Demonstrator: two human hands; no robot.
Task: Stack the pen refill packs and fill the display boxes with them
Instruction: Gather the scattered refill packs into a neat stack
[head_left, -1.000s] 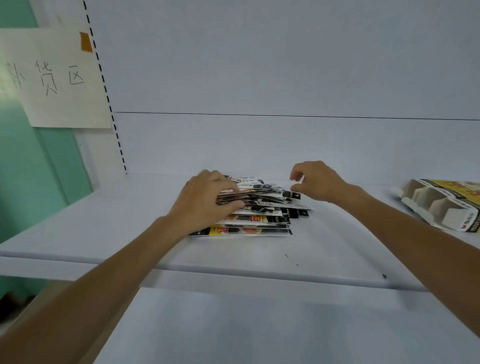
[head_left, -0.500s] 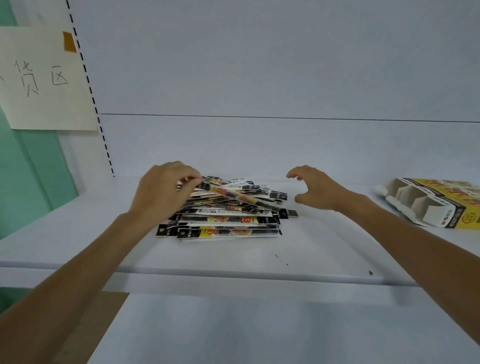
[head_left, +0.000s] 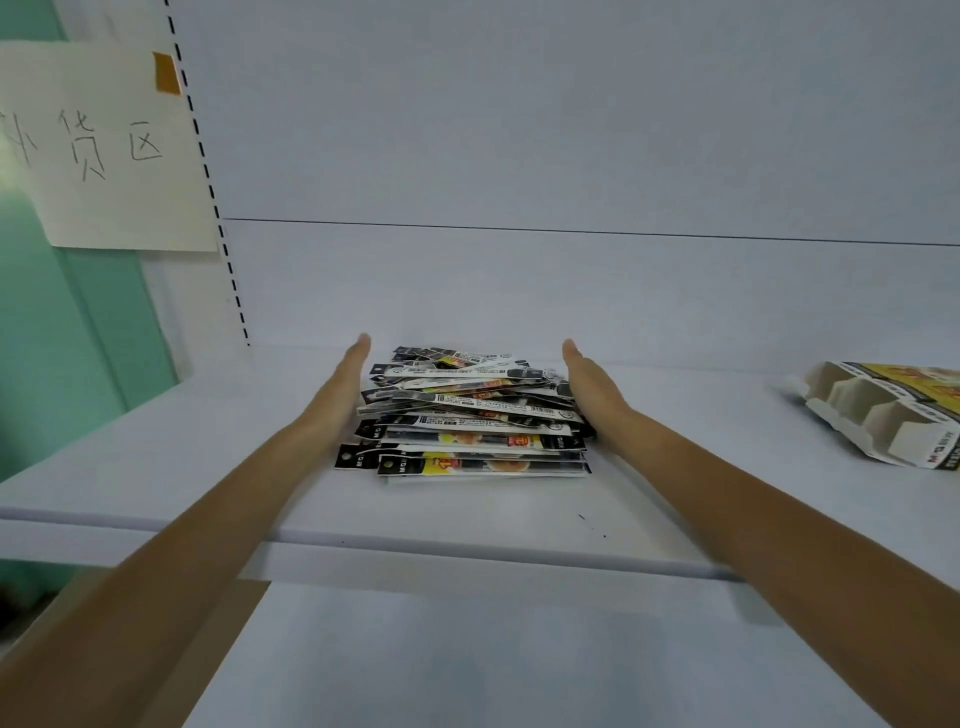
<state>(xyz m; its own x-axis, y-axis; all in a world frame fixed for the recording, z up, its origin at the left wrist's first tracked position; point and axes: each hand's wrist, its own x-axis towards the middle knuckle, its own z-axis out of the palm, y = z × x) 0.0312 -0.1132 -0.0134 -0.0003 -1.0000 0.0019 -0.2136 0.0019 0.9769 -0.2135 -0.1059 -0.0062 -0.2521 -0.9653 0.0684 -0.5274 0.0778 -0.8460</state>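
Squaring pen refill packs (head_left: 475, 415) between flat left hand (head_left: 340, 395) and right hand (head_left: 589, 389), nothing gripped; next, probably lifting them into display box (head_left: 883, 421).

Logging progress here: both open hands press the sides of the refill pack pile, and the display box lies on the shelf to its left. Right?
One slip: the display box lies on the shelf to the right of the refill pack pile, as the head view shows. The left hand and right hand do press its sides, open.
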